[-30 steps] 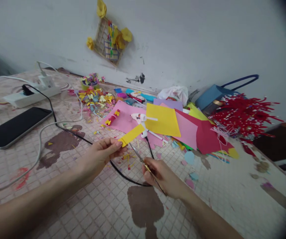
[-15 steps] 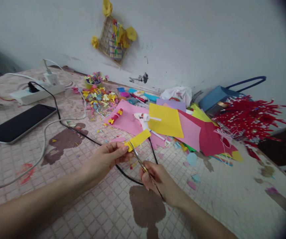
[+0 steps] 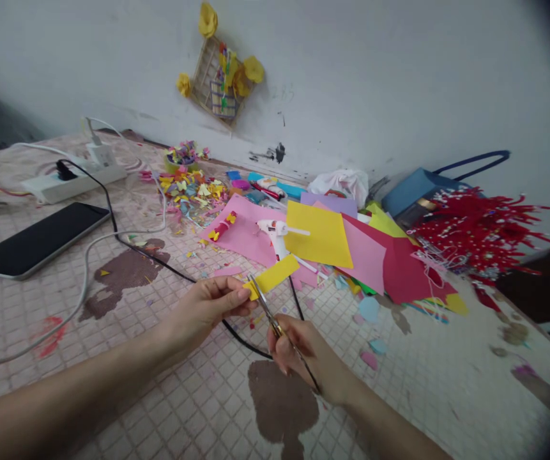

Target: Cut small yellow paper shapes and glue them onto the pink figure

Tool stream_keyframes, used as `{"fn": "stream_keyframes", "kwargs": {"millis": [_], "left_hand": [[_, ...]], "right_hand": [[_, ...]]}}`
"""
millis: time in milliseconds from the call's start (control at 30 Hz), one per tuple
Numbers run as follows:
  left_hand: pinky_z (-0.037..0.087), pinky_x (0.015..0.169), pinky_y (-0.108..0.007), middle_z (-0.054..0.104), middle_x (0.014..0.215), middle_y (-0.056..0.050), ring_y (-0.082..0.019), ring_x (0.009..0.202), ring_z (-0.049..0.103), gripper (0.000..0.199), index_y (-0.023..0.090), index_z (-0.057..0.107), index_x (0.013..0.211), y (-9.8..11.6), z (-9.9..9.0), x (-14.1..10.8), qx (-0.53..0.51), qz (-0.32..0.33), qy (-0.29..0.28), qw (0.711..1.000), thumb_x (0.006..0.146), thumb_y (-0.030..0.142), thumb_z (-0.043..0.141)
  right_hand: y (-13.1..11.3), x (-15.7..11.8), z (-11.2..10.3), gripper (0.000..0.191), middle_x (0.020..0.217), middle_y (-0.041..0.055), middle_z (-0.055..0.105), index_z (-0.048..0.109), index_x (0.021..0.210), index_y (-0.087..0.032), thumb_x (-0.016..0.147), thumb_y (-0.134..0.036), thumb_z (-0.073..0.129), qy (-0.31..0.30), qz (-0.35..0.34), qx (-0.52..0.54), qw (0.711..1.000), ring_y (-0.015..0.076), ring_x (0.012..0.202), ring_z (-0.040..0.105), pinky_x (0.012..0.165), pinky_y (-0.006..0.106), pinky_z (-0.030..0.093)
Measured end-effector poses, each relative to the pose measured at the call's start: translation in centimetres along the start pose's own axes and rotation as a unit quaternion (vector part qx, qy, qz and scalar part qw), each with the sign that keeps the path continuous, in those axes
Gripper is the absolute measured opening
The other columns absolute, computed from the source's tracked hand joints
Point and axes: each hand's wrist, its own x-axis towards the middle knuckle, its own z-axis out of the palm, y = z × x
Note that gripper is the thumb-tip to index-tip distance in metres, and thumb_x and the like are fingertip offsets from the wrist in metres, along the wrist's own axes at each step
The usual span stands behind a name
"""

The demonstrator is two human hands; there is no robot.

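My left hand [image 3: 224, 299] pinches the near end of a yellow paper strip [image 3: 277, 273], which slants up and to the right. My right hand [image 3: 298, 345] is closed round a pair of scissors [image 3: 269, 312]. Their blades cross the strip just beside my left fingertips. Beyond the strip, a white glue gun [image 3: 275, 234] rests on pink paper [image 3: 242, 225], next to a sheet of yellow paper [image 3: 320, 235]. A small red roll with yellow bows [image 3: 221, 228] lies on the pink paper too.
Paper scraps [image 3: 193, 191] are heaped at the back. Coloured sheets [image 3: 409, 271] and red fuzzy stems [image 3: 480, 230] lie to the right. A tablet [image 3: 39, 237] and power strip [image 3: 76, 182] are at the left. Cables [image 3: 154, 255] cross the table behind my hands.
The scissor blades have shifted along the strip. The strip's free end has swung slightly right and down. Both hands keep their grips in nearly the same place.
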Motion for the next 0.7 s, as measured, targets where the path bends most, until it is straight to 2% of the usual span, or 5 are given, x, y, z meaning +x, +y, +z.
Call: {"fn": "stream_keyframes", "kwargs": {"millis": [433,700], "left_hand": [[0.047,0.064,-0.018,0.068,0.067,0.0,-0.009,0.063,0.061,0.013,0.015,0.066,0.068,-0.17,-0.21,0.14,-0.006,-0.005,-0.009,1.0,0.069,0.025,0.073],[0.047,0.061,-0.019,0.067,0.063,0.0,-0.01,0.06,0.06,0.015,0.016,0.066,0.066,-0.13,-0.02,0.1,-0.001,-0.003,-0.004,1.0,0.066,0.027,0.075]], "right_hand": [[0.71,-0.12,-0.02,0.056,0.056,-0.0042,0.039,0.045,0.071,-0.017,0.077,-0.072,0.038,0.0,-0.015,0.006,1.0,0.0096,0.051,0.035,0.048,0.023,0.027],[0.66,-0.14,0.21,0.055,0.056,-0.0043,0.038,0.045,0.07,-0.017,0.077,-0.071,0.039,0.015,-0.004,-0.012,1.0,0.0095,0.051,0.034,0.047,0.022,0.025]]}}
